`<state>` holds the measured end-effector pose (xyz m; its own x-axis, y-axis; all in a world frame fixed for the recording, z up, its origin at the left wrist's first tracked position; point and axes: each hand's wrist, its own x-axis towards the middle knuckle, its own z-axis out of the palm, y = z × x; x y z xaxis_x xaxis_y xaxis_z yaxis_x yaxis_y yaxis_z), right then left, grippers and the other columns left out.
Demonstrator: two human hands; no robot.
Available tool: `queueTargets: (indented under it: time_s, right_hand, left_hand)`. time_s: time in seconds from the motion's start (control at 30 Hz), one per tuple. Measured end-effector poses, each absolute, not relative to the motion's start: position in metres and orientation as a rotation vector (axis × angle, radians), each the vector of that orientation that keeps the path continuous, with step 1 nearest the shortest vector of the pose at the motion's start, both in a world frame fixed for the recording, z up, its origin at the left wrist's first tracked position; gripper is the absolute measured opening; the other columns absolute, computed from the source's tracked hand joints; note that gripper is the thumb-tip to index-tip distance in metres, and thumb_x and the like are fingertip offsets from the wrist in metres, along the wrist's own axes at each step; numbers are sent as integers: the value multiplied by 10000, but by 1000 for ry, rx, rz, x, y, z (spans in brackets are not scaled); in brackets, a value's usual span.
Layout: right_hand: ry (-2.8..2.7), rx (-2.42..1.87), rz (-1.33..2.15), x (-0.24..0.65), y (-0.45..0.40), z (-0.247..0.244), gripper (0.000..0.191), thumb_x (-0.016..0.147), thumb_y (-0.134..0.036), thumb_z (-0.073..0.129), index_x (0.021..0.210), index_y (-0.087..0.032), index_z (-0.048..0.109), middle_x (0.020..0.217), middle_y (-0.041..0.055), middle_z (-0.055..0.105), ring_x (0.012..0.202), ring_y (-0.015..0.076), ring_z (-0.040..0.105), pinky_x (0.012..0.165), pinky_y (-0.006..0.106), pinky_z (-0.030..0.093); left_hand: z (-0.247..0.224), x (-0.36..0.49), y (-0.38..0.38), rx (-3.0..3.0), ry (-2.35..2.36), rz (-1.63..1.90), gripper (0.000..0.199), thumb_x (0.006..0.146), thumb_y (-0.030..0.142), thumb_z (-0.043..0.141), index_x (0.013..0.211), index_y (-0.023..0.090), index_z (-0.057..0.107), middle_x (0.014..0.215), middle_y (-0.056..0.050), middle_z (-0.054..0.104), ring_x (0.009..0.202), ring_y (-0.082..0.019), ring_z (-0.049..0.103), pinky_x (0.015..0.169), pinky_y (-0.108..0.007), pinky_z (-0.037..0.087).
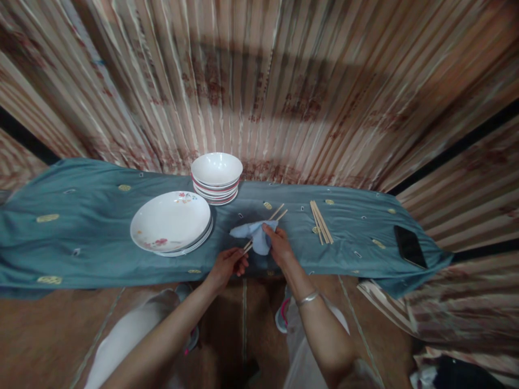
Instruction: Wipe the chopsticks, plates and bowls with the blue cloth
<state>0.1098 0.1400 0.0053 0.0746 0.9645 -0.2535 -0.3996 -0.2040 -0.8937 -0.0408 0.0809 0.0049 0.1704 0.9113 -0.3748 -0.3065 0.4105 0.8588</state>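
While the left hand (227, 265) was closed in a pinch about the near ends, the chopsticks (277, 211) ran slantwise through a pale blue cloth (259, 237), far ends bare and slightly spread. Right hand (279, 246): narrow, thumb and fingers pressed on the cloth around the mid-length. Position: just above the front part of the teal tablecloth (93, 227), between the stack of plates (174, 219) and the loose chopsticks (320, 219).

Handling, as judged: chopsticks light, stiff and slender, apparently wooden, apt to roll or twist against each other; little grip force was called for, though sideways bending could have strained them. Best hold: a near end pinched firmly, with the cloth closed round the shafts. Cloth: thin, soft and limp, best gathered close to the sticks, since its free corners drooped.

Also listed: loose chopsticks, several, lying together in a narrow fan, suited to a pinch at mid-length; stack of bowls (218, 168), glossy, probably ceramic, heavier and breakable, behind the plates; black smartphone (409, 247), flat near the right end
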Motion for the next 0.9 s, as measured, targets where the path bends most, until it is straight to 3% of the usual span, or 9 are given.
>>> queueTargets:
  time_s: [0.5, 0.9]
  right_hand:
    - [-589, -1074, 1361, 142, 150, 18, 230, 590, -387, 778, 677, -210, 658, 595, -26, 684, 522, 141, 600, 546, 265, 480]
    - [-674, -1143, 1446, 113, 137, 10, 376, 489, -496, 807, 579, -182, 620, 500, -45, 607, 464, 91, 494, 492, 225, 385]
  left_hand:
    - [4, -38, 78, 742, 1059, 937, 313, 668, 429, 683, 669, 127, 601, 492, 17, 566, 366, -61, 446, 382, -201, 272]
    - [4, -34, 80, 739, 1043, 962, 321, 666, 435, 695, 689, 125, 617, 507, 16, 568, 382, -63, 447, 392, -208, 284]
